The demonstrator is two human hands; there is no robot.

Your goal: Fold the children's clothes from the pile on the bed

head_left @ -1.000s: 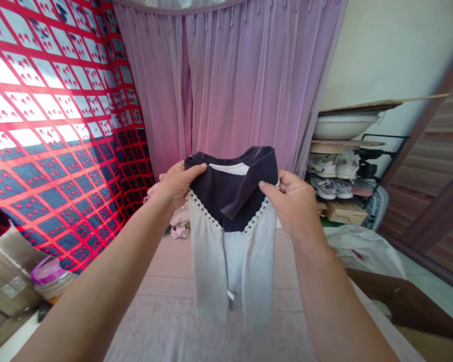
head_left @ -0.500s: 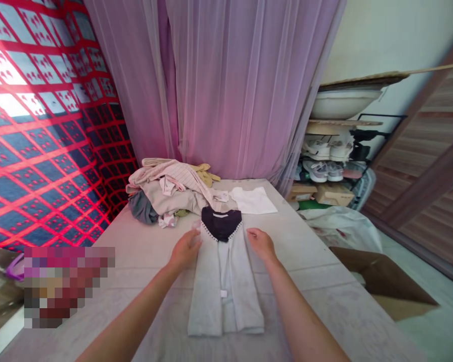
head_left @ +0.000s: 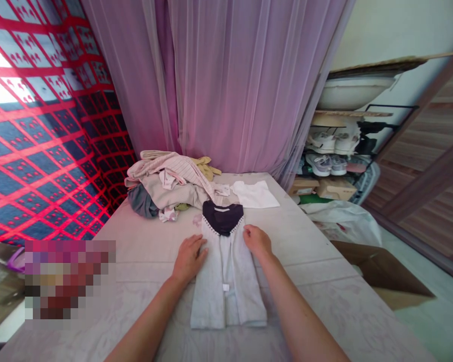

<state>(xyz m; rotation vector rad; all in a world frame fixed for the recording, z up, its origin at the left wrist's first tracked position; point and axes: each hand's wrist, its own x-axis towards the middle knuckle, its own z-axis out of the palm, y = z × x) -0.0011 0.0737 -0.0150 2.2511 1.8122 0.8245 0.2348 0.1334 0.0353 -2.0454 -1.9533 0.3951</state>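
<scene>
Lying palm down, the left hand (head_left: 191,257) is loosely spread, its fingertips at the left edge of the grey garment (head_left: 208,281) and its thumb angled toward the cloth. The right hand (head_left: 257,242) is curled, thumb and fingers drawn close together at the garment's right edge, just below the dark neckline; whether it pinches the fabric, I cannot tell. Both forearms reach forward from the lower part of the view, slanting inward to either side of the garment, the wrists low over the counter (head_left: 143,291).

The garment lies flat on the counter between the 2 hands, its black neck panel with pale scalloped trim pointing away and its 2 long grey panels running toward the person. A small white tag (head_left: 225,287) shows between them.

Beyond the left hand sits a heap of clothes (head_left: 173,183) in pink, beige, dark grey and yellow. A white folded cloth (head_left: 255,194) lies flat behind the garment, to the right of the heap. At the right, past the counter, 2 pairs of shoes (head_left: 326,164) stand on a rack above cardboard boxes (head_left: 335,188).
</scene>
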